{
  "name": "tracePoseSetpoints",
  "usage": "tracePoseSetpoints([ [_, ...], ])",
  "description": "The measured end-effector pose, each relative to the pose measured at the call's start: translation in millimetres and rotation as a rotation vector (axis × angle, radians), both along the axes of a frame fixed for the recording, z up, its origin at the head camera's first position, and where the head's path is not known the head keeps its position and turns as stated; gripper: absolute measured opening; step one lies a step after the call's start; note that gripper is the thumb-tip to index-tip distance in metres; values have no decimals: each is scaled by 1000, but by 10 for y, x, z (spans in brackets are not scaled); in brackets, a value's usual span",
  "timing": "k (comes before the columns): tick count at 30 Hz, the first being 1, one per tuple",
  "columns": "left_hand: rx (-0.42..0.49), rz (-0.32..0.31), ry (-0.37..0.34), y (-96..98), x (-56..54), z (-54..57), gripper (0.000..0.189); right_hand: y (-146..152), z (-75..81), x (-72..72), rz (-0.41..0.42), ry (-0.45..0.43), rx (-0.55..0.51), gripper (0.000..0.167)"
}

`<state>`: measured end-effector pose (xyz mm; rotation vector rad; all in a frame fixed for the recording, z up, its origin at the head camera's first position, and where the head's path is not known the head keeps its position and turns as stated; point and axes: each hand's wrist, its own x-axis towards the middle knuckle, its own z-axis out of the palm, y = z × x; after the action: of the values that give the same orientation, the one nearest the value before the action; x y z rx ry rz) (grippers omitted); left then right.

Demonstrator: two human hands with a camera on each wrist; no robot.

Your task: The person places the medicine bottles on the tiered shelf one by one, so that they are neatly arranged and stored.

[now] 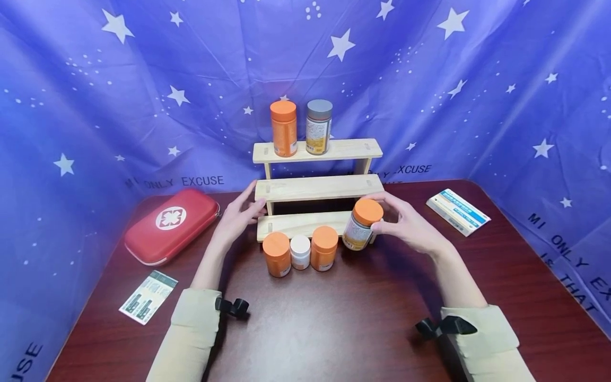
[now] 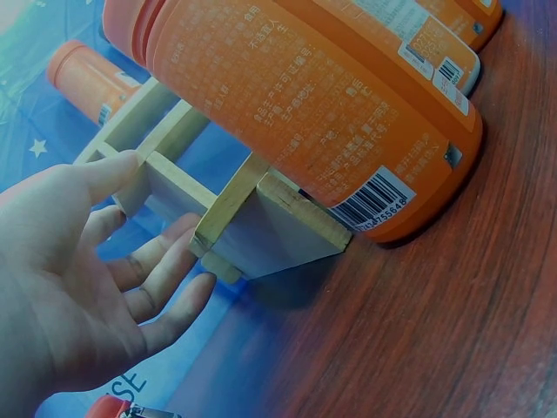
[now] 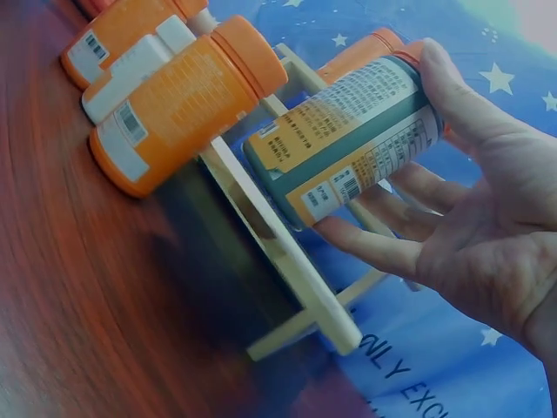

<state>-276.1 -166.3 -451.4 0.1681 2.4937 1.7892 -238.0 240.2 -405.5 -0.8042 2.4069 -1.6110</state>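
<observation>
My right hand [image 1: 412, 225] grips a grey supplement bottle [image 3: 344, 139] with an orange cap [image 1: 368, 211], thumb on one side and fingers on the other. The bottle is tilted at the right end of the bottom tier of a wooden three-tier shelf [image 1: 320, 188]. At the shelf's left end, my left hand [image 1: 237, 216] has its thumb and fingertips at the board ends, fingers loosely bent. Before the shelf stand an orange bottle [image 1: 278, 255], a small white bottle [image 1: 300, 253] and another orange bottle [image 1: 324, 249]. The top tier bears an orange bottle [image 1: 284, 130] and a grey-capped bottle [image 1: 318, 127].
A red first-aid case [image 1: 191, 220] lies left of the shelf, with a white-and-green card or packet [image 1: 149, 297] nearer the front. To the right is a blue-and-white medicine box [image 1: 458, 211]. A blue star-patterned curtain [image 1: 215, 79] hangs behind the dark wooden table [image 1: 324, 329].
</observation>
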Motion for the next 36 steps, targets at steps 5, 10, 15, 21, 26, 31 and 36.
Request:
tracePoseSetpoints([
  [5, -4, 4, 7, 7, 13, 19, 68, 59, 157, -40, 22, 26, 23, 50],
  [10, -2, -3, 9, 7, 24, 13, 67, 101, 308, -74, 28, 39, 41, 48],
  [15, -6, 4, 10, -7, 49, 2, 67, 93, 439, -122, 11, 51, 63, 51],
  [21, 0, -3, 12, -3, 27, 1, 66, 100, 609, -233, 0, 34, 10, 46],
  [26, 2, -3, 12, 6, 23, 10, 66, 73, 756, -321, -13, -10, -48, 44],
  [31, -8, 2, 21, 7, 13, 8, 67, 45, 892, -396, -46, -13, -36, 43],
  [36, 6, -3, 10, 9, 18, 8, 67, 10, 1024, -481, -56, -4, -38, 40],
])
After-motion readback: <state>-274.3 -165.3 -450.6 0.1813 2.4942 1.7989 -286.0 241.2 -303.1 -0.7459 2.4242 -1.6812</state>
